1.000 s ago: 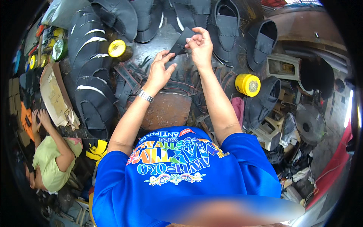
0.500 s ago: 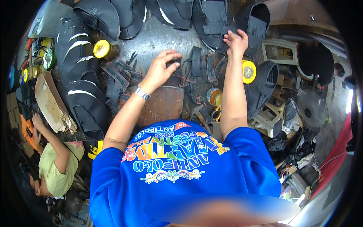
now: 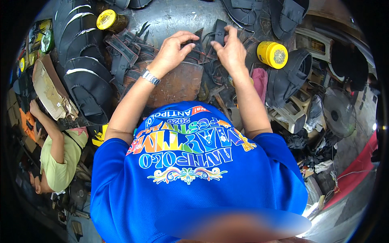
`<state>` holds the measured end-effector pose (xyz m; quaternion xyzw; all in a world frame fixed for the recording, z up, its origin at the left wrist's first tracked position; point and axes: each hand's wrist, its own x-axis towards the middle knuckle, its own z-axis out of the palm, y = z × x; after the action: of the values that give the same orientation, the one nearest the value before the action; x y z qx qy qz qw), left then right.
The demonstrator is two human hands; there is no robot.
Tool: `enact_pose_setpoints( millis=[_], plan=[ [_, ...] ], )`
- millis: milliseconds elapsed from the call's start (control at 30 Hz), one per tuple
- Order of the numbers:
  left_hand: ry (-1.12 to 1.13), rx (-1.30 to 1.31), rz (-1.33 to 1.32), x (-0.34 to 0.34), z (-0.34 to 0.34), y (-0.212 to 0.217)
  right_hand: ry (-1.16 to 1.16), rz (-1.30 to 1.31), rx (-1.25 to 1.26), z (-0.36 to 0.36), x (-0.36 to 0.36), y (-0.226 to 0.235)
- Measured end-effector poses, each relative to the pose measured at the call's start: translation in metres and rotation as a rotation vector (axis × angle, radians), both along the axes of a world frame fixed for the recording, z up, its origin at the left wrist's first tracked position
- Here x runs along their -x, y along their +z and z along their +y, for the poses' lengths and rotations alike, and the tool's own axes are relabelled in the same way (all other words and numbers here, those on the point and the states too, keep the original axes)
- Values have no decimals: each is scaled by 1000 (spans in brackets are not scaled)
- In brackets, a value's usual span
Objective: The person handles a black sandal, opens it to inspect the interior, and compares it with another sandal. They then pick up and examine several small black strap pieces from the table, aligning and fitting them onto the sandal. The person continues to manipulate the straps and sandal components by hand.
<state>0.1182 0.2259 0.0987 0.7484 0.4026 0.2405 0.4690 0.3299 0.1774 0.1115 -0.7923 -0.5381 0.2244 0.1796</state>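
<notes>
We see matt black rubber straps (image 3: 204,50) on a scuffed, dull grey metal desk (image 3: 174,18), a rusty rough plate (image 3: 178,83), glossy yellow tin lids (image 3: 272,53), and a shiny steel watch (image 3: 150,77).

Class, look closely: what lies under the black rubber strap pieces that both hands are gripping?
Under the black rubber strap pieces lie a grey worktable and a rusty brown metal plate; the hands cover the rest.

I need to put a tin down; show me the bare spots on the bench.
Bare grey metal bench top lies between the yellow-lidded tin and the black sandal soles. Around the left hand and right hand, black rubber straps crowd everything.
</notes>
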Motion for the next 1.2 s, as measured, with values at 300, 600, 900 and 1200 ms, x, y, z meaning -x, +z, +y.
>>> enact_pose_setpoints(
  millis=[300, 600, 900, 1200],
  plan=[
    [277, 640, -441, -26, -11, 3, 154, 723, -280, -20, -3, 6],
    [246, 766, -642, -25, -2, 7, 108, 932, -211, -22, -1, 18],
    [278, 762, -653, -28, -2, 5, 13, 1053, -238, -16, -6, 14],
    [262, 867, -658, -34, 16, 20, -216, 1242, -407, -2, -36, 28]
  ],
)
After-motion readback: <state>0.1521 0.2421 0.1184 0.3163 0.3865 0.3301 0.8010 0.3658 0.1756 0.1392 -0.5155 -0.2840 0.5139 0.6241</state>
